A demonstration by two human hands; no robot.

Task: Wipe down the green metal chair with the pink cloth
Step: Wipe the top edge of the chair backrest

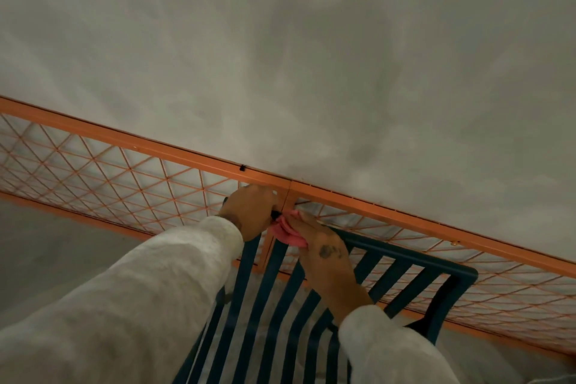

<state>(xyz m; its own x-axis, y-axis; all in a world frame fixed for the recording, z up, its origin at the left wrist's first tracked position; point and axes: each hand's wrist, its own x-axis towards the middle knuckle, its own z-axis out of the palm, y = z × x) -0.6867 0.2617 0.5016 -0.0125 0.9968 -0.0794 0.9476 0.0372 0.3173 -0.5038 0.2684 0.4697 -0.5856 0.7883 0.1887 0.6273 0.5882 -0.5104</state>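
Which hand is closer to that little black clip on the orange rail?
Left. The left hand sits just below the black clip, at the top of the green chair; the right hand is lower and further right, on the pink cloth.

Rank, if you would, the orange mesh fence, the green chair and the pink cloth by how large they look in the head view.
1. orange mesh fence, crossing the whole frame.
2. green chair, cut off at the bottom edge.
3. pink cloth, smallest, partly covered by the right hand.
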